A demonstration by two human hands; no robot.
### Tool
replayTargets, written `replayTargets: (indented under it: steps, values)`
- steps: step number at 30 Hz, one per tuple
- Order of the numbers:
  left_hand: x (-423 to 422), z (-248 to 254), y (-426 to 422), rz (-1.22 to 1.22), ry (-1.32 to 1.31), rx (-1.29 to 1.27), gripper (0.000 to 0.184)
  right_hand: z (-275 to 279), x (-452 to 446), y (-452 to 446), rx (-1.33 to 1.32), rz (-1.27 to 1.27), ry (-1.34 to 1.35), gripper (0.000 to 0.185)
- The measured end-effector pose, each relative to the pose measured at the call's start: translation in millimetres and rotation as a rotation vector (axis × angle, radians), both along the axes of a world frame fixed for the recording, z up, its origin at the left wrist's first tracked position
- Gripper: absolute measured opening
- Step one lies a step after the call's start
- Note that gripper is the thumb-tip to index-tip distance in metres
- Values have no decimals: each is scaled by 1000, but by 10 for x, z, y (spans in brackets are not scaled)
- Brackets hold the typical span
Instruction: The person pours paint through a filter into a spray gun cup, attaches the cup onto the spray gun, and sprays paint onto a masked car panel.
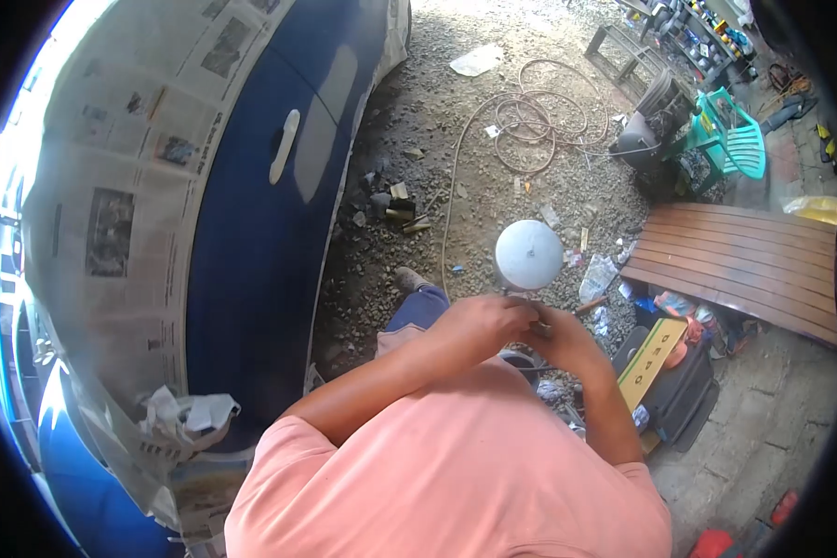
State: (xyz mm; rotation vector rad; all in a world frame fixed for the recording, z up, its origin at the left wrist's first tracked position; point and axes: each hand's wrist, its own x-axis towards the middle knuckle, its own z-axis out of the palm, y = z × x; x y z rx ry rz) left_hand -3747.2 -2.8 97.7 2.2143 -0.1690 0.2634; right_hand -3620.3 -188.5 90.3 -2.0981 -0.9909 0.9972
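My left hand [484,324] and my right hand [564,346] meet in front of my chest, their fingers bent inward and touching. Something small and pale shows between the fingertips, too little of it to name. Both hands look closed. Just beyond them, on the gravel, stands a round container with a whitish-grey top [528,253]. To my left is a blue car door [242,242] with a pale door handle [285,147] and a light grey patch [325,130]. Newspaper [112,186] covers the car around the blue panel.
A thin hose [530,116] lies coiled on the gravel. At right are a brown slatted table [744,265], a green plastic chair [739,149], a dark case [684,400] and a yellow box [651,363]. A shelf of bottles [702,42] stands at the back.
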Motion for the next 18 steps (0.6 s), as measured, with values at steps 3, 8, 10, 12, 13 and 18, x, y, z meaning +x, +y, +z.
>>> replayTargets:
  steps: [3,8,10,12,13,18]
  values:
    - [475,-58,365,25,-106,59,31,101,453,384,36,-22,-54,44]
    - [1241,-69,1342,159,-243,174,32,-376,1132,1459,239,-190,65,46]
    - [1409,-262,1717,302,-347,24,28,-656,1439,2046,421,-98,-114,47]
    - [1430,-732,1920,502,-406,-184,28,-857,1573,2658,450,-150,-74,47]
    - [1405,-1036,1998,603,-289,-320,30,-961,1668,2963,441,-149,-50,48]
    - [1599,-2591,2500,864,240,-1226,33,-1590,1919,4242,442,-144,133,52]
